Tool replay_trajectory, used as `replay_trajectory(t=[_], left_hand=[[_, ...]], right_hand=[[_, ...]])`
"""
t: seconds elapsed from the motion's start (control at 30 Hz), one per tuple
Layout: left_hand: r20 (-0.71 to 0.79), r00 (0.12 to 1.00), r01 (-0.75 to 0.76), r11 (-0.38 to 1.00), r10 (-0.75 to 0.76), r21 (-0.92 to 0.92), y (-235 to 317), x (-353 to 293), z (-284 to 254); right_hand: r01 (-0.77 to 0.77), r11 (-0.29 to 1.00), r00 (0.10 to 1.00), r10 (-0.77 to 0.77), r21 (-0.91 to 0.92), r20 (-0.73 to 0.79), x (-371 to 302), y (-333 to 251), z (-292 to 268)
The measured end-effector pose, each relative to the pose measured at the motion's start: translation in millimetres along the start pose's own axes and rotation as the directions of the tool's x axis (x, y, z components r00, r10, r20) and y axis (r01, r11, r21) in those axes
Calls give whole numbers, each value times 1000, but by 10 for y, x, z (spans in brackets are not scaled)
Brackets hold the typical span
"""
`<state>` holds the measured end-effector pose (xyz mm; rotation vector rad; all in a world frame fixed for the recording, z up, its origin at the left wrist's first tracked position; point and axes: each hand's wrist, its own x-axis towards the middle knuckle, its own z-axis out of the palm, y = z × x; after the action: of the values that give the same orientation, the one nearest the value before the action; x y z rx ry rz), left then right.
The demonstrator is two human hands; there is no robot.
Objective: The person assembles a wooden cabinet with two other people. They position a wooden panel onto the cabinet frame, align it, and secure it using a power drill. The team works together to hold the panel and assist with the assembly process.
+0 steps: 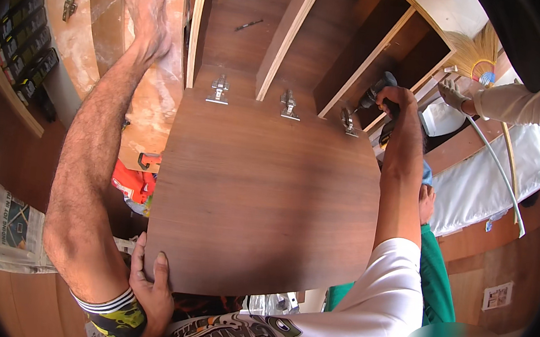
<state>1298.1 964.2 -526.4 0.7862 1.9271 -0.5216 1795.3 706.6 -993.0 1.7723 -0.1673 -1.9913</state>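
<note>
A brown wooden door panel [261, 193] lies flat in front of me against an open cabinet of the same wood. Three metal hinges line its far edge: a left hinge [219, 89], a middle hinge [289, 105] and a right hinge [349, 122]. My right hand [398, 101] is wrapped round a dark power drill [376, 89], whose front end points down at the right hinge. At the panel's near left corner, my left hand [153, 287] grips the edge, thumb and fingers along it; some fingers are hidden.
Upright cabinet dividers [289, 37] rise beyond the hinges, with a thin dark rod [249, 25] between two of them. My bare leg stretches along the left. Another person's gloved hand [452, 95] is at right, near a straw broom [479, 52]. A newspaper [1, 221] lies left.
</note>
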Motion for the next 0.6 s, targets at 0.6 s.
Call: replay_trajectory(t=[0.6], left_hand=[[10,993,-113,991,114,-67,-84,22,-41]], right_hand=[[203,979,960,-195,18,-200,-1172,-57,403]])
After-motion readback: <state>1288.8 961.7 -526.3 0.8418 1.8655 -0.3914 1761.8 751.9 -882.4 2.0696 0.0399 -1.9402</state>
